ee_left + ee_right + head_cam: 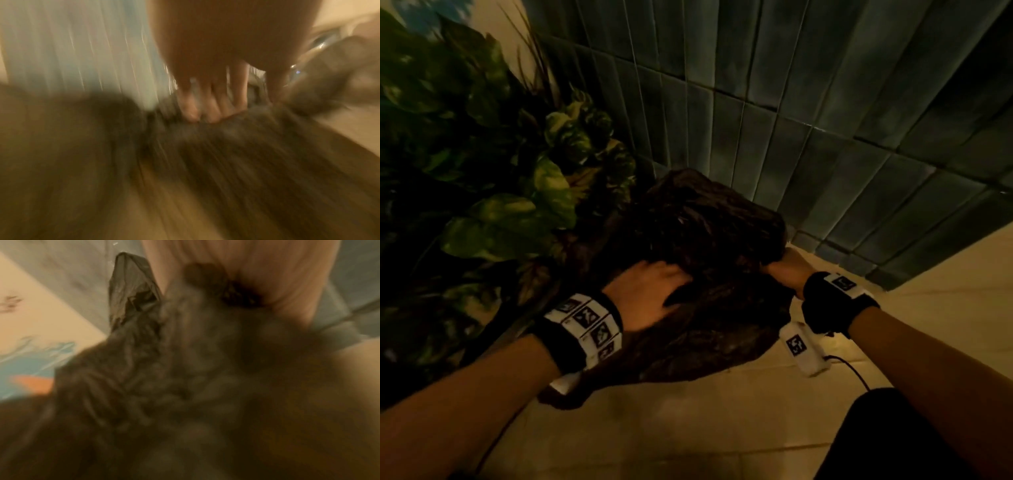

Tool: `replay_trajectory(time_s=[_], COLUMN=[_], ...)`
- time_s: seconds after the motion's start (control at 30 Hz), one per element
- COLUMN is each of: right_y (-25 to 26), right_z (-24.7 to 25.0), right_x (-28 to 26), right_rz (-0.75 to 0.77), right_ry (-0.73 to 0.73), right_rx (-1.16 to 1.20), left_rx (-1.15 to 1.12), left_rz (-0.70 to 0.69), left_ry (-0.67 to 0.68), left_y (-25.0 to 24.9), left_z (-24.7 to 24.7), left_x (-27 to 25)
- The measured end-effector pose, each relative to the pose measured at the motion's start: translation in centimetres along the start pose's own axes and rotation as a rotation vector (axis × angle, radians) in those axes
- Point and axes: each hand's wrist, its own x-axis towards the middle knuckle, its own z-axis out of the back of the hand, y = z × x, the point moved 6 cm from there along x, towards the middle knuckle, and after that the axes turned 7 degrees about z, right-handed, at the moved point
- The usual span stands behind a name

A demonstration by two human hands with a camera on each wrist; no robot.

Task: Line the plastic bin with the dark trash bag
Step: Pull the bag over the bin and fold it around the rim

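The left hand (pixel 650 291) lies on the near left side of the dark trash bag (pixel 698 240), its fingers (pixel 671 274) spread and bent over the crinkled plastic, thumb low on the near face. In the blurred left wrist view the fingertips (pixel 193 110) press into the bag's folds (pixel 236 146); whether they pinch a fold or only press on it cannot be told. The right hand (pixel 786 270) is closed around a bunched part of the bag at its right side, knuckles toward the camera. The right wrist view shows dark plastic (pixel 185 378) gathered up into the palm (pixel 267 280), with a loose corner of the bag standing up beside it.

The bag is held up between both hands, puffed into a rounded mass above the floor (pixel 688 428), its lower edge hanging near the pale tiles. The plastic bin itself cannot be made out; the bag covers whatever is below it.

To the left, the leaves of a large plant (pixel 500 171) reach close to the bag's left side and the left forearm. Behind the bag a wall of dark green tiles (pixel 825 120) meets the floor, with the bag's far edge near that corner. To the right and toward the camera the floor is open. A dark knee or trouser leg (pixel 893 438) shows at the lower right.
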Motion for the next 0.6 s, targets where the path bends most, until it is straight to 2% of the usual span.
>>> replay_trajectory(time_s=[0.03, 0.07, 0.1, 0.17, 0.2, 0.27, 0.3, 0.37, 0.4, 0.43, 0.5, 0.57, 0.6], right_y=[0.4, 0.9, 1.5, 3.3, 4.8, 8.9, 11.0, 13.1, 13.0, 12.2, 9.3, 6.7, 5.8], right_z=[-0.3, -0.6, -0.7, -0.7, -0.5, -0.6, -1.1, -3.4, -5.1, -6.7, -9.4, -11.0, -11.4], right_x=[0.1, 0.4, 0.4, -0.2, -1.1, -4.6, -7.0, -10.1, -10.5, -9.9, -8.0, -6.4, -6.0], right_rz=[0.034, 0.076, 0.121, 0.219, 0.309, 0.618, 0.786, 1.055, 1.092, 1.038, 0.74, 0.48, 0.408], right_ry=[0.036, 0.073, 0.082, 0.023, -0.061, -0.243, -0.289, -0.23, -0.115, 0.046, 0.405, 0.638, 0.708], right_rx=[-0.026, -0.072, -0.149, -0.375, -0.481, -0.656, -0.717, -0.805, -0.86, -0.913, -0.917, -0.81, -0.792], left_rx=[-0.003, 0.022, 0.06, 0.142, 0.169, 0.165, 0.165, 0.124, 0.095, 0.067, 0.079, 0.122, 0.147], left_rz=[0.075, 0.12, 0.127, 0.096, 0.08, 0.088, 0.108, 0.149, 0.164, 0.16, 0.131, 0.102, 0.073], left_ry=[0.19, 0.3, 0.328, 0.336, 0.317, 0.276, 0.276, 0.31, 0.334, 0.352, 0.411, 0.442, 0.425], left_y=[0.3, 0.7, 0.8, 0.9, 0.9, 1.0, 1.1, 1.6, 1.7, 1.4, 0.7, 0.6, 0.7], left_z=[-2.5, -4.4, -5.2, -6.4, -6.5, -6.1, -5.7, -5.7, -5.6, -5.5, -5.4, -5.5, -5.5], left_x=[0.0, 0.3, 0.8, 2.3, 2.9, 3.8, 4.2, 4.5, 4.4, 4.1, 3.3, 2.4, 2.0])
